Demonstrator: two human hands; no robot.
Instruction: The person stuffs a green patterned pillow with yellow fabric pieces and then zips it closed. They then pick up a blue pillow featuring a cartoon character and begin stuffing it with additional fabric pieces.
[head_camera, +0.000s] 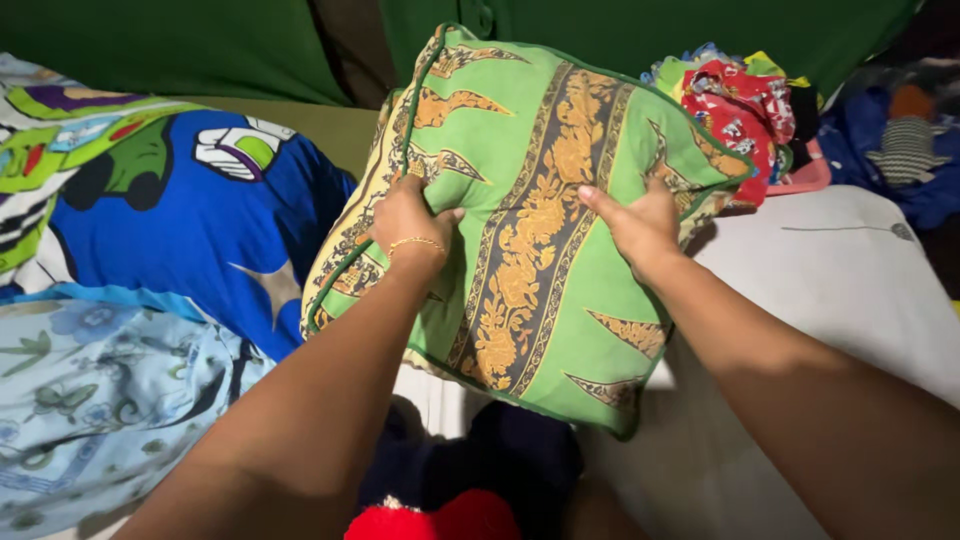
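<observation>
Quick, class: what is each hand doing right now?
Left hand: closed, fingers gripping the green patterned cushion.
Right hand: closed, gripping the same cushion.

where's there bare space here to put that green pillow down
Barest patch: the white sheet beyond the right hand, below the pile of colourful clothes. Beyond the left hand, the blue cartoon bedding is rumpled and crowded. Dark clothing fills the space under the green pillow.

I have one view only, from my head camera: it looks steeply down and forward, close over my forearms, toward the green backdrop (180, 40) at the far edge.
</observation>
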